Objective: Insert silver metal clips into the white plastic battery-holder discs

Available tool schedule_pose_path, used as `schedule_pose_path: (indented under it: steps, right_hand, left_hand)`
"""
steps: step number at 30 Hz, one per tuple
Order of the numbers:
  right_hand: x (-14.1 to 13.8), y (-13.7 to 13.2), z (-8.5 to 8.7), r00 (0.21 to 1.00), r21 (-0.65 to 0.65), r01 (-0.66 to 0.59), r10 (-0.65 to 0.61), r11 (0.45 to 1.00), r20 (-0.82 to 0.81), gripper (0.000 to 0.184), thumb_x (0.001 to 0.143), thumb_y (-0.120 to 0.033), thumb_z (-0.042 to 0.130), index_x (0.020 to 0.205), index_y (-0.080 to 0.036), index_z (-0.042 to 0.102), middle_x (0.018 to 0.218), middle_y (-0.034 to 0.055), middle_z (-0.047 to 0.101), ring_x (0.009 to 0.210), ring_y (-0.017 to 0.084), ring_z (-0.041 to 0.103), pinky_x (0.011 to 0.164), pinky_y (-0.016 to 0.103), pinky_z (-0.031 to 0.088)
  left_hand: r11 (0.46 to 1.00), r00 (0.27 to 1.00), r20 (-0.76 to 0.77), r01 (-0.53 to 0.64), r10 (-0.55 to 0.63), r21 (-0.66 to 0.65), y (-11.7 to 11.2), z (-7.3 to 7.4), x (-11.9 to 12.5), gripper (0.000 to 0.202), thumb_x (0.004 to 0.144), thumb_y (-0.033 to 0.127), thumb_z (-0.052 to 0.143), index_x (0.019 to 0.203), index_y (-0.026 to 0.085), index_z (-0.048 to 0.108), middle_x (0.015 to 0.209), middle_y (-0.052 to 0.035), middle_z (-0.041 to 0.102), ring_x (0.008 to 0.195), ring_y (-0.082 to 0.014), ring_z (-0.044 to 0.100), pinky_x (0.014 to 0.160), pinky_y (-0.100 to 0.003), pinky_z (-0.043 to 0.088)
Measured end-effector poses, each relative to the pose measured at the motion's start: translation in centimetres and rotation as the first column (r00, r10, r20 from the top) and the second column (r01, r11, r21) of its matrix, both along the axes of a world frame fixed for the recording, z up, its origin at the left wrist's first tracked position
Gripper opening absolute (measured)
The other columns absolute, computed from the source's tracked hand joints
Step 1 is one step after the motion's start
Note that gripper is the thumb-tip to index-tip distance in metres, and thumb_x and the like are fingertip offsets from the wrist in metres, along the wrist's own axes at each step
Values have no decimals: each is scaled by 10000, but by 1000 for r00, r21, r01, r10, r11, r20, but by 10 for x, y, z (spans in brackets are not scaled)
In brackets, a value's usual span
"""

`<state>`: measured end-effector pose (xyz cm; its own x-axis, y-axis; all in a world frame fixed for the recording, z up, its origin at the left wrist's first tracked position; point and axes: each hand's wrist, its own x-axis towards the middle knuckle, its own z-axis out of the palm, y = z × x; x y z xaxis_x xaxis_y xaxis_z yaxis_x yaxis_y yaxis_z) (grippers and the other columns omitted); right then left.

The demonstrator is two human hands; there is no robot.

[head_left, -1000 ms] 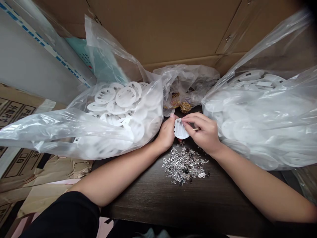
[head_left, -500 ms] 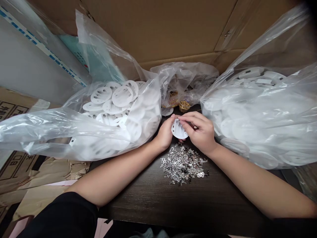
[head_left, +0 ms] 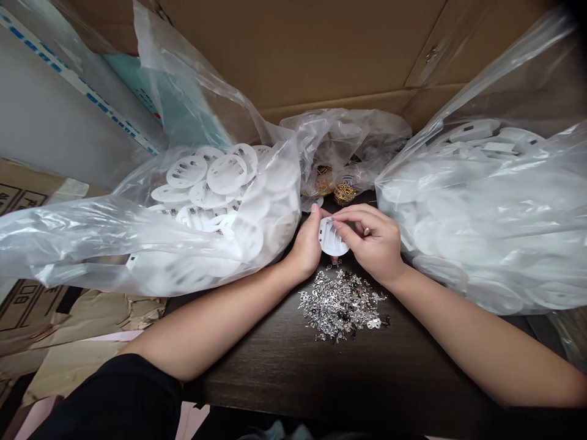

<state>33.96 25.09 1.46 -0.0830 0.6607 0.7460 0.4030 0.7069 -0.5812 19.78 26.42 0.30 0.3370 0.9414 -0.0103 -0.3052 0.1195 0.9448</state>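
My left hand grips a round white plastic disc by its left edge, above the dark wooden table. My right hand is closed, its fingertips pinched against the disc's upper face; a thin stick-like piece pokes out between its fingers. Just below both hands lies a heap of small silver metal clips on the table.
A clear bag of slotted white discs lies open at the left. A larger clear bag of white discs fills the right. Behind the hands sits a small bag with gold metal parts. Cardboard walls close off the back; flattened cartons lie left.
Both hands stay on the disc and have shifted only slightly; the disc is tilted a little more upright. The view has moved a touch.
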Motion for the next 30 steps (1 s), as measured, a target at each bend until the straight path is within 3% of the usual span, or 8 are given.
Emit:
schedule_pose_path:
  steps: [21, 26, 30]
  right_hand:
    - [2, 1, -3, 997, -47, -14, 18, 999, 81, 90, 910, -193, 709, 993, -197, 743, 1074, 77, 729, 983, 201, 706, 854, 389, 617]
    - [9, 0, -3, 964, 125, 17, -49, 992, 263, 116, 942, -202, 681, 1028, -189, 759, 1116, 76, 748, 967, 183, 733, 814, 338, 623]
    - [14, -3, 1, 850, 281, 26, -169, 959, 498, 180, 951, -239, 677, 1091, -156, 755, 1188, 81, 748, 898, 183, 750, 706, 314, 604]
  left_hand:
    - [989, 996, -7, -87, 88, 117, 1, -8, 0, 581, 1004, 735, 332, 845, 198, 484, 653, -10, 510, 530, -118, 488, 479, -259, 410]
    - [988, 995, -32, -94, 98, 120, 1, -9, 0, 595, 1011, 732, 315, 847, 194, 511, 638, -8, 483, 528, -118, 460, 481, -258, 385]
    - [978, 987, -48, -142, 150, 150, 1, -12, -1, 596, 1014, 723, 331, 824, 188, 511, 674, -15, 488, 574, -113, 456, 520, -254, 396]
